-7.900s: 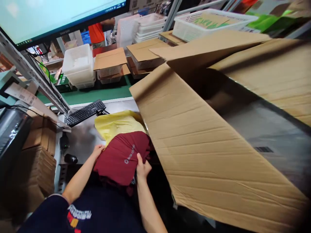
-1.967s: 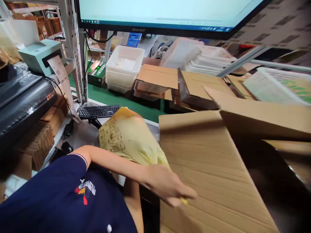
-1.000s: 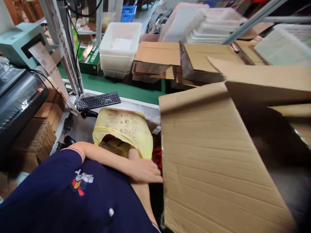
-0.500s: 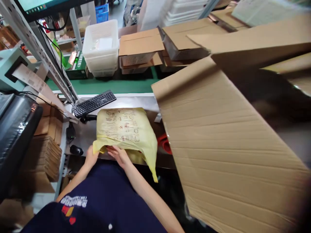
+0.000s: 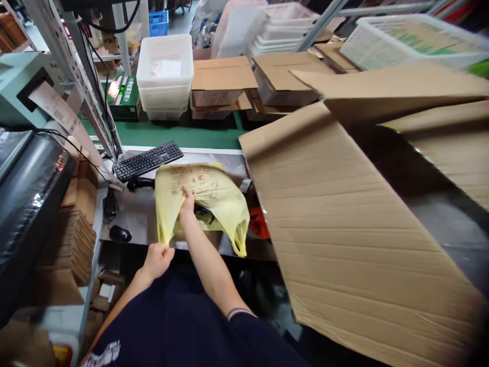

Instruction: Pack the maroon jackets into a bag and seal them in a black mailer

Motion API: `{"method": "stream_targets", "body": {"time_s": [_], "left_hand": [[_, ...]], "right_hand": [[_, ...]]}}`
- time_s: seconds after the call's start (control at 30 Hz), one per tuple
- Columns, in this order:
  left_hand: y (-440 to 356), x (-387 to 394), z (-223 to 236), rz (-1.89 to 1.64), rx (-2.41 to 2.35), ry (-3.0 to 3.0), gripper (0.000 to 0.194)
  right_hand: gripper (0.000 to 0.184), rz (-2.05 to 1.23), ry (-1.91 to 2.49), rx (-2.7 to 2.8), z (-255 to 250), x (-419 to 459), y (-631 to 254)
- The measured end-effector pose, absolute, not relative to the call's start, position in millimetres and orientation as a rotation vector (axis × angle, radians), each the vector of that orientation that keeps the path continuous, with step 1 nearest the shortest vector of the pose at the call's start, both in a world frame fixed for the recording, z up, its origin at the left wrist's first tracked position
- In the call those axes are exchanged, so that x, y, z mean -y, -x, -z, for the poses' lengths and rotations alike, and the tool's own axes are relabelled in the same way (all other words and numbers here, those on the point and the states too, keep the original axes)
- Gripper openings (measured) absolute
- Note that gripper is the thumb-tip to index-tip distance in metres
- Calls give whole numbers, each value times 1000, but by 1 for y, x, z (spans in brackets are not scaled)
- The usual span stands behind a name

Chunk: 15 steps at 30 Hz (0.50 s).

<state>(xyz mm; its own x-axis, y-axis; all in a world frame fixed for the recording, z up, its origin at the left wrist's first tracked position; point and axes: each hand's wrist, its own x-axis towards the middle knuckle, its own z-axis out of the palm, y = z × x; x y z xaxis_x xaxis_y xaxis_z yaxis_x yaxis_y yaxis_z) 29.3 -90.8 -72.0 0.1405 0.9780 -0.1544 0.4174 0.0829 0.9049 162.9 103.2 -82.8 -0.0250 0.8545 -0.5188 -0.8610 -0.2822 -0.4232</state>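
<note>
A yellow plastic bag (image 5: 225,196) with printed characters lies bulging on the metal worktop, its mouth towards me. My left hand (image 5: 158,259) is closed in a fist round its left handle, pulling it taut towards the table edge. My right hand (image 5: 187,205) reaches to the bag's mouth, thumb up against the printed film; its other fingers are hidden by the bag. Something dark shows inside the opening, too little of it to name. The right handle (image 5: 240,239) hangs loose near the table edge.
A keyboard (image 5: 148,160) and a mouse (image 5: 120,234) lie to the left. Close on the right stands a large open carton (image 5: 344,229), with a red object (image 5: 259,223) beside it. White baskets (image 5: 165,76) and cardboard boxes (image 5: 223,76) line the green surface behind.
My left hand now grips the gathered left handle and has drawn it down and slightly right. My right hand has moved up to the bag's mouth, which gapes wider.
</note>
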Motion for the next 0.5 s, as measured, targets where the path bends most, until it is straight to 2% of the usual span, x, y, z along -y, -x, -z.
{"method": "stream_targets", "body": {"time_s": [0.13, 0.23, 0.3, 0.4, 0.47, 0.5], "left_hand": [[-21, 76, 54, -814, -1370, -1515, 38], [-12, 58, 34, -949, -1333, -1575, 22], [-11, 48, 24, -973, -1404, -1637, 17], [-16, 45, 17, -835, -1533, -1637, 25], [-18, 47, 15, -700, -1574, -1647, 29], [-19, 48, 14, -643, -1598, -1680, 29]], "right_hand": [[40, -1726, 862, 144, 64, -76, -172], [53, -1664, 1133, 693, 45, -6, -214], [61, -1325, 1371, 944, 40, 50, -252], [81, -603, 1709, 1126, 55, 110, -299], [77, -359, 1915, 1224, 76, 124, -317], [68, -384, 1976, 1243, 87, 123, -322]]}}
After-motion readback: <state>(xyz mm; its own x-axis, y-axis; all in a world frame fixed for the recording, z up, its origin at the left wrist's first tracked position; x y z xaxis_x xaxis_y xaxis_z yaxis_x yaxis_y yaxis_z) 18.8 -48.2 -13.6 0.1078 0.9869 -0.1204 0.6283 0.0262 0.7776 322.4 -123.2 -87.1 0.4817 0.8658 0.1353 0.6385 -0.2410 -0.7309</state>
